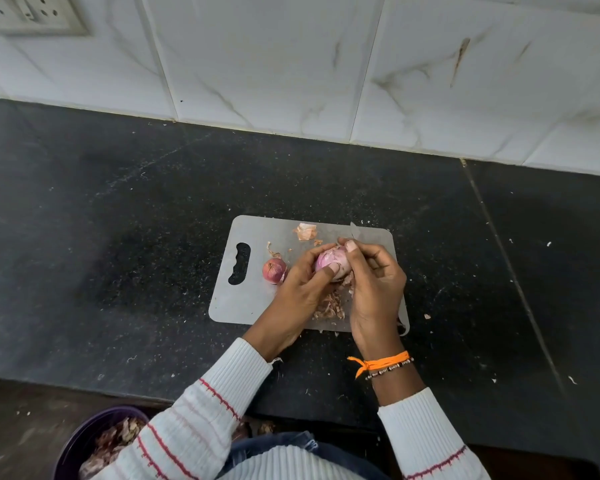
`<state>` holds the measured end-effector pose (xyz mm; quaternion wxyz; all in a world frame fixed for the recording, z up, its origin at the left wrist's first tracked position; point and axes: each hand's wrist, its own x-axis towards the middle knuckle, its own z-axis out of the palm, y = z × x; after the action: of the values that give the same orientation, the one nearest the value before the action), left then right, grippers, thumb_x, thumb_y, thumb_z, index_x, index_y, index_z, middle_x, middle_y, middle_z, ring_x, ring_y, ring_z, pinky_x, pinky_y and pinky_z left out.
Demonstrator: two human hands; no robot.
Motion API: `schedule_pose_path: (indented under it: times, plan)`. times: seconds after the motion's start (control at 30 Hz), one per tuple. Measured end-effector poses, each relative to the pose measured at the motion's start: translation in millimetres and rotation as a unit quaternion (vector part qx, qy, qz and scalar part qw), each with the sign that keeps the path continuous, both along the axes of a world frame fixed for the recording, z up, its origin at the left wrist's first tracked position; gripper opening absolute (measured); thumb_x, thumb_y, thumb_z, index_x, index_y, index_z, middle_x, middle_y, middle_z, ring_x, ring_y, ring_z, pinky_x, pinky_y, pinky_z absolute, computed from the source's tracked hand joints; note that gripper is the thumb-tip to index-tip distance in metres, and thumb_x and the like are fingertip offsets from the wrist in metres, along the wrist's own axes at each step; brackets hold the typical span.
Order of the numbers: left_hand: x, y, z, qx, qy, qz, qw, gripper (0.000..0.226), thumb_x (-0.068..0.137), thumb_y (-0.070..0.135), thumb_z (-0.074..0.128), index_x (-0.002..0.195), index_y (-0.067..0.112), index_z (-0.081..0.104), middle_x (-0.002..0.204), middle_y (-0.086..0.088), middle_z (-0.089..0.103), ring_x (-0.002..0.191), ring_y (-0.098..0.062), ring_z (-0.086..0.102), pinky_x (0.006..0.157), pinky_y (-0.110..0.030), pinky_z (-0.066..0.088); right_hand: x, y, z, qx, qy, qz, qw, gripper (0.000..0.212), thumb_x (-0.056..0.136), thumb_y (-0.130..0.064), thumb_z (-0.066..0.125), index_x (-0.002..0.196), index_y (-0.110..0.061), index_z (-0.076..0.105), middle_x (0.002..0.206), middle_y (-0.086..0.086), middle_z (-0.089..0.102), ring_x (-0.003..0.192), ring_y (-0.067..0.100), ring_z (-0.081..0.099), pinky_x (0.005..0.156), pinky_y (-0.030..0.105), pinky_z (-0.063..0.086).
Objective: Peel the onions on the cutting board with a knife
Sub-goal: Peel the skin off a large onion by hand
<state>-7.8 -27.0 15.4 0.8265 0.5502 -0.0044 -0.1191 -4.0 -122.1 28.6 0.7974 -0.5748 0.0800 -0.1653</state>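
A pale purple, partly peeled onion [329, 260] is held just above the grey cutting board [253, 299]. My left hand [305, 289] grips it from the left, thumb across its front. My right hand [371, 275] holds a knife; only the blade tip [354, 230] shows above the fingers, and its thumb presses on the onion's top. A second small onion [273, 270], still in its red skin, lies on the board beside my left hand. Dry peels lie at the board's top [305, 232] and under my hands [329, 306].
The board lies on a black speckled counter [118, 237] scattered with peel crumbs. A white tiled wall [291, 64] runs behind, with a socket plate [32, 12] at top left. Below the counter edge stands a purple bowl [84, 441] holding peels.
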Motion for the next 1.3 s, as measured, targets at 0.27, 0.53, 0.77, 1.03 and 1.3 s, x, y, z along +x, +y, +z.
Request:
schedule_pose_path:
  times: [0.27, 0.53, 0.77, 1.03, 1.3]
  plan:
    - [-0.9, 0.1, -0.8, 0.002, 0.007, -0.012, 1.000, 0.038, 0.095, 0.008, 0.047, 0.133, 0.007, 0.045, 0.129, -0.011, 0.056, 0.120, -0.019, 0.054, 0.101, -0.033, 0.046, 3.8, -9.3, -5.3, 0.003, 0.008, 0.023, 1.000, 0.020, 0.094, -0.003, 0.051, 0.088, -0.011, 0.069, 0.091, 0.007, 0.073, 0.092, 0.022, 0.068, 0.082, 0.034, 0.053]
    - [-2.3, 3.9, 2.6, -0.063, 0.049, -0.073, 0.994, 0.050, 0.079, 0.015, 0.062, 0.125, -0.001, 0.049, 0.118, -0.014, 0.063, 0.113, -0.023, 0.057, 0.103, -0.035, 0.044, 0.3, -13.1, 1.2, -0.051, -0.008, 0.117, 0.992, 0.024, 0.096, -0.007, 0.045, 0.108, -0.012, 0.065, 0.116, 0.004, 0.067, 0.110, 0.014, 0.062, 0.086, 0.031, 0.052]
    - [-3.2, 7.1, 8.2, 0.017, 0.016, -0.003, 1.000, 0.048, 0.078, 0.000, 0.067, 0.121, 0.014, 0.052, 0.109, 0.000, 0.065, 0.095, -0.006, 0.065, 0.084, -0.019, 0.053, -1.0, -23.9, 3.3, -0.004, 0.008, 0.136, 0.991, 0.025, 0.097, -0.005, 0.042, 0.108, -0.008, 0.064, 0.115, 0.009, 0.066, 0.114, 0.019, 0.060, 0.090, 0.029, 0.050]
    - [-4.8, 3.6, 8.6, 0.062, -0.067, 0.062, 0.994, 0.058, 0.075, -0.013, 0.067, 0.128, -0.001, 0.047, 0.111, -0.006, 0.063, 0.097, -0.008, 0.065, 0.083, -0.020, 0.053, -5.2, -7.1, 3.1, 0.016, 0.030, 0.101, 0.994, 0.014, 0.089, -0.002, 0.059, 0.097, -0.010, 0.067, 0.096, 0.003, 0.071, 0.094, 0.016, 0.067, 0.072, 0.025, 0.054]
    - [-9.1, 6.0, 2.8, 0.084, -0.073, 0.071, 0.991, 0.061, 0.074, -0.013, 0.069, 0.129, 0.001, 0.047, 0.117, -0.006, 0.062, 0.100, -0.009, 0.065, 0.084, -0.019, 0.052, -3.1, -0.6, 7.5, 0.008, 0.051, 0.052, 0.997, 0.022, 0.091, -0.006, 0.057, 0.073, -0.010, 0.068, 0.072, -0.001, 0.070, 0.073, 0.011, 0.066, 0.062, 0.024, 0.055]
